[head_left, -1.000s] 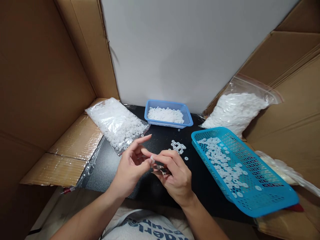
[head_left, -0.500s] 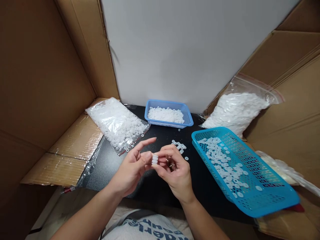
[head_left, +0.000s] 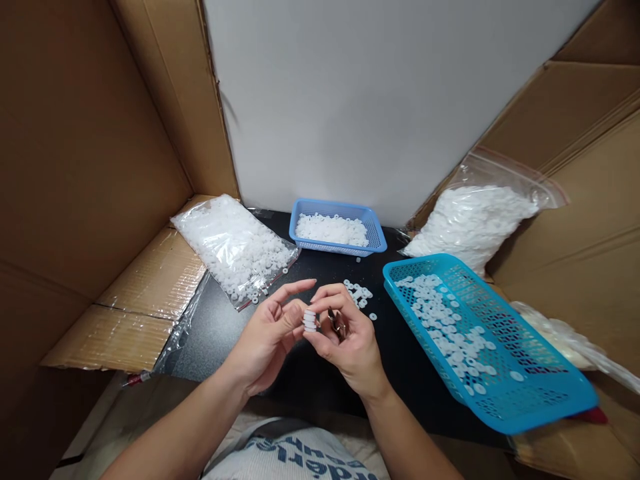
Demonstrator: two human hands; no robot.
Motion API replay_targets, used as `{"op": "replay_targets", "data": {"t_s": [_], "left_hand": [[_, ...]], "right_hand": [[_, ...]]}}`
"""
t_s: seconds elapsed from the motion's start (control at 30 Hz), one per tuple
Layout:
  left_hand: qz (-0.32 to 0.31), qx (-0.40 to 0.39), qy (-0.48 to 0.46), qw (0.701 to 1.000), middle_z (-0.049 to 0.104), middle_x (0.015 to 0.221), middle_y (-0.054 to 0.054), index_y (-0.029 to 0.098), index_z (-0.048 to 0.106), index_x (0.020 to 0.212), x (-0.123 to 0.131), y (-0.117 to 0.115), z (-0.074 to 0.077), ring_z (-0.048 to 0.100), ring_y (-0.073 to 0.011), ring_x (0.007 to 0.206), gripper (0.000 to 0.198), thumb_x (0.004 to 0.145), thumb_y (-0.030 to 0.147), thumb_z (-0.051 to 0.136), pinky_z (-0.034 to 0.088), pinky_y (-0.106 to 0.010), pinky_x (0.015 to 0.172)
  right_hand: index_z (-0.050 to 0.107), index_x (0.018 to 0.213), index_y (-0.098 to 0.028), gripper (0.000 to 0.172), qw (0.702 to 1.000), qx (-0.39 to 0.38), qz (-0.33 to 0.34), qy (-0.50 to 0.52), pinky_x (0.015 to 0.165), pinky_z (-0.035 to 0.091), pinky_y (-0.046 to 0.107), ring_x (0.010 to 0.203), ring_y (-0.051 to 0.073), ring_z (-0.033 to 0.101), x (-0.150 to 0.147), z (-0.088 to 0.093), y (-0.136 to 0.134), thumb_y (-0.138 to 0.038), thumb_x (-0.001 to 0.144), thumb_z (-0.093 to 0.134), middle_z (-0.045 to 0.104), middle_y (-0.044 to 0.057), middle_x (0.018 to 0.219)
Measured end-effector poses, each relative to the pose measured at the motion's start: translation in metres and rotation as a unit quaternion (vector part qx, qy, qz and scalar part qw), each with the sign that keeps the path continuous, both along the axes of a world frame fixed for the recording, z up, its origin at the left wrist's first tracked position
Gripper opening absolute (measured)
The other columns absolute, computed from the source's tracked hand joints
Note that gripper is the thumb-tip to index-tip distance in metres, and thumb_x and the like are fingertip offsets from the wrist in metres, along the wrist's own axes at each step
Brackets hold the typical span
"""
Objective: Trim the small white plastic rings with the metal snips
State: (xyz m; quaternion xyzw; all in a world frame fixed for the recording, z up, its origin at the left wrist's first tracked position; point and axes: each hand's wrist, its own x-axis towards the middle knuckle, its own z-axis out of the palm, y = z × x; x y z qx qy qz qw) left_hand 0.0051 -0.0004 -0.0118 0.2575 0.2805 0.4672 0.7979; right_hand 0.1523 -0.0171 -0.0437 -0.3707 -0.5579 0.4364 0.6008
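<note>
A short stack of white plastic washers is held upright between my two hands above the black table. My right hand pinches the stack from top and bottom with thumb and fingers. A dark, shiny brown thing shows among its curled fingers; its kind I cannot make out. From the left side, my left hand closes its thumb and fingertips at the stack, with its index finger stretched out above. Loose white washers lie on the table just beyond my right hand.
A blue basket of small white rings stands at the back. A larger turquoise basket with white washers is at right. Clear bags of white pieces lie at left and back right. Cardboard walls flank the table.
The fingers of my right hand have shifted slightly around the stack, and the dark brown thing shows more. The baskets and bags have stayed in place.
</note>
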Motion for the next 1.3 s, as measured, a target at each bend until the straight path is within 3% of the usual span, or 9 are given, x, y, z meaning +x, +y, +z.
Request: {"op": "replay_targets", "data": {"t_s": [0.13,0.27,0.6,0.93,1.3], "left_hand": [[-0.047,-0.002,-0.020,0.999,0.082,0.089,-0.007,0.019,0.079,0.118,-0.0023,-0.0013,0.0011,0.076,-0.0138,0.083,0.044,0.076,0.027,0.093,0.060,-0.022,0.081],[-0.059,0.006,-0.014,0.998,0.083,0.086,-0.005,0.020,0.081,0.113,-0.0036,-0.0012,0.0021,0.077,-0.0128,0.082,0.039,0.076,0.025,0.093,0.060,-0.020,0.079],[-0.043,0.013,-0.011,0.999,0.079,0.076,-0.001,0.016,0.080,0.097,-0.0025,-0.0008,0.0022,0.073,-0.0084,0.071,0.031,0.070,0.022,0.096,0.056,-0.015,0.071],[-0.062,0.001,-0.010,0.998,0.082,0.078,-0.004,0.016,0.080,0.096,-0.0047,-0.0005,0.0037,0.076,-0.0109,0.074,0.030,0.073,0.027,0.095,0.057,-0.016,0.072],[-0.051,0.031,0.022,0.998,0.077,0.075,-0.002,0.017,0.081,0.094,-0.0071,-0.0009,0.0046,0.070,-0.0102,0.071,0.029,0.071,0.027,0.096,0.053,-0.018,0.071]], "right_hand": [[0.073,0.094,-0.027,0.020,1.000,-0.010,0.012,0.022,0.066,0.052,0.021,0.077,0.010,0.061,0.0016,-0.0005,0.0006,-0.020,0.078,0.083,0.057,0.001,0.106],[0.073,0.095,-0.028,0.018,0.999,-0.014,0.032,0.036,0.074,0.055,0.022,0.093,0.015,0.066,0.0024,-0.0009,0.0000,-0.022,0.080,0.082,0.058,0.002,0.107],[0.073,0.097,-0.029,0.021,0.999,-0.015,0.037,0.025,0.056,0.047,0.018,0.074,0.009,0.061,0.0015,0.0019,-0.0019,-0.022,0.080,0.083,0.055,0.001,0.107],[0.074,0.092,-0.025,0.025,0.999,-0.032,0.011,-0.017,0.049,0.041,0.020,0.069,0.011,0.053,0.0039,0.0076,-0.0023,-0.042,0.078,0.087,0.056,0.003,0.101],[0.075,0.097,-0.030,0.018,1.000,0.009,0.026,-0.013,0.052,0.043,0.020,0.067,0.009,0.054,0.0050,0.0070,-0.0050,-0.024,0.081,0.083,0.058,0.001,0.105]]}}
